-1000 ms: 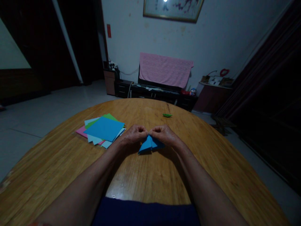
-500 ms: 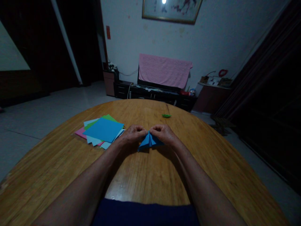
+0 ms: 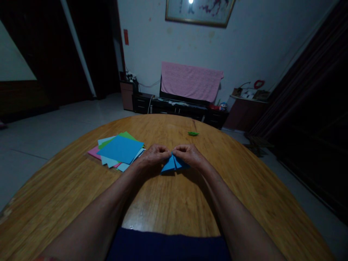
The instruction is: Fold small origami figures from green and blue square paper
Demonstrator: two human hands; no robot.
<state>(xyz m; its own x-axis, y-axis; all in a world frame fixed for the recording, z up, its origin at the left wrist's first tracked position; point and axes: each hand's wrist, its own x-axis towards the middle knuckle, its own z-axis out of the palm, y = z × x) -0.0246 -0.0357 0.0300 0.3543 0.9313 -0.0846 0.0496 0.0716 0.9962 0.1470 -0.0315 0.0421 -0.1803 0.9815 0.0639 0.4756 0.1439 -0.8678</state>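
Dim light lies over the room, where a pale wall (image 3: 146, 47) stands behind a round wooden bench (image 3: 67, 185). At far left is a dark opening with a pale post (image 3: 77, 47) slanting through it. Next come a red strip (image 3: 126, 37) on the wall, a small brownish cabinet (image 3: 127, 98) with clutter on top, and a low black stand (image 3: 141, 105) with drawers. A pink cloth (image 3: 190, 81) drapes over a dark panel on that stand, beneath a framed picture (image 3: 174, 9) cut off by the upper edge of the view. Farther right are a little figure (image 3: 223, 106) with a blue top, a side cabinet (image 3: 240, 114) bearing mixed objects, and a dark curtain (image 3: 293, 69).

On the bench, a loose fan of coloured sheets (image 3: 121, 149) lies at left, a blue one uppermost, with green, pink and pale blue edges showing under it. Just right of it the left hand (image 3: 157, 154) pinches the top of a folded blue paper (image 3: 169, 166) between thumb and fingers. This paper sits at the middle of the bench, its two sides spreading downward from the peak. The right hand (image 3: 187, 153) pinches the same peak from its own side, so the hands nearly meet there. Beyond the right hand lies a small green folded piece (image 3: 193, 133).
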